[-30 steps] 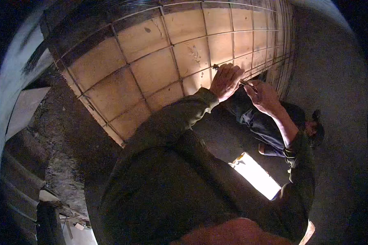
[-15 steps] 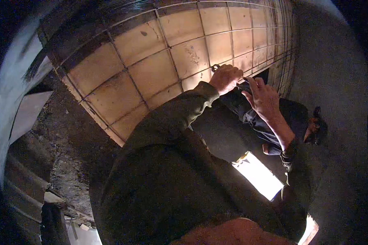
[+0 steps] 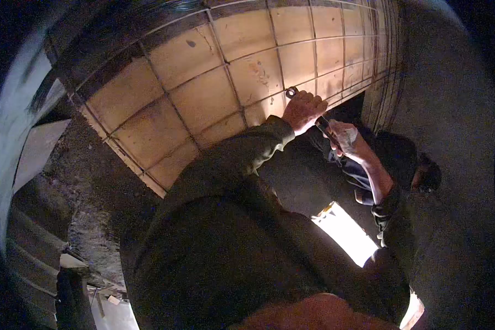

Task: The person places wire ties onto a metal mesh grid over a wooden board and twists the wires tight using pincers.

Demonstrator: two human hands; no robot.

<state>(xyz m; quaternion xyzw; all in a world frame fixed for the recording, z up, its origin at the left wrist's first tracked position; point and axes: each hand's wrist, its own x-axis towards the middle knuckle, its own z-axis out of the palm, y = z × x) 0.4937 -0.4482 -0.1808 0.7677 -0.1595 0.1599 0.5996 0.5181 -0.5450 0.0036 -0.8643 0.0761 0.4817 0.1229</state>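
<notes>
My left hand (image 3: 304, 113) is closed in a fist at the lower edge of the steel mesh (image 3: 226, 65). A dark piece with a ring-shaped end (image 3: 291, 92) sticks out of its upper side; its kind is not clear. Just below and to the right, my right hand (image 3: 347, 139) is closed around a dark, narrow tool (image 3: 328, 130) that looks like pliers. The tool's upper end reaches close to the underside of my left hand. Whether the two pieces are joined is hidden by my fingers.
Behind the mesh stands a wooden panel (image 3: 201, 91). A person in dark clothes (image 3: 396, 151) crouches beyond my right arm. A bright white lit surface (image 3: 349, 234) lies below my hands. Rough dark ground (image 3: 102, 165) runs along the left.
My right hand has moved down and turned, and more of the dark tool now shows. My left hand stays almost in place. The crouching person's head has shifted slightly.
</notes>
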